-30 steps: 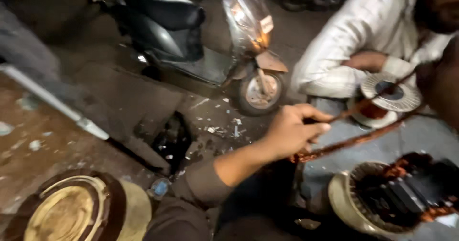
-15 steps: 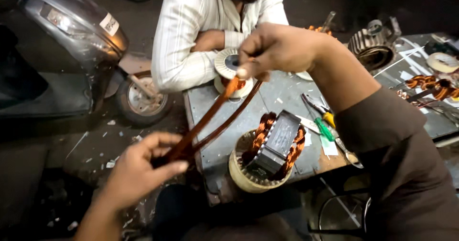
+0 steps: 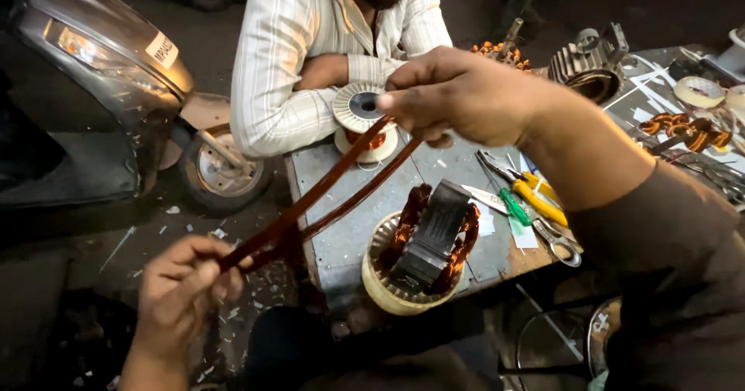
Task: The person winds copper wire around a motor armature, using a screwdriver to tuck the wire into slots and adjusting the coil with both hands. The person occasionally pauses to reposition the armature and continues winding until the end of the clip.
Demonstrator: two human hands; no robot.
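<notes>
**Desk:** What has changed since the frame half a second back?

**Photographer:** Little. The right hand point(image 3: 466, 96) has held its height at the far end, the left hand point(image 3: 182, 286) stays low and near, and the view has tipped slightly so the bench point(image 3: 341, 228) sits more squarely in the middle.

**Desk:** And the grip?

**Photographer:** Both are clamped on the copper wire loop point(image 3: 326, 193). Right fingers pinch its far end just in front of the white spool point(image 3: 365, 119); left thumb and fingers pinch the near end, off the bench's left edge. The two strands run taut and slanting between them.

**Desk:** Which step, would you say?

**Photographer:** Stretching and straightening a wound coil, by the look of it. Next it would likely need feeding into the stator point(image 3: 423, 247) at the bench's near edge, which calls for keeping the strands together while swinging the low end right.

**Desk:** Room to move?

**Photographer:** Tight. A seated person point(image 3: 326, 42) leans on the far edge, pliers point(image 3: 535, 201) and cutters lie right of the stator, and a scooter point(image 3: 116, 96) closes the left. Open air is only above the bench.
</notes>
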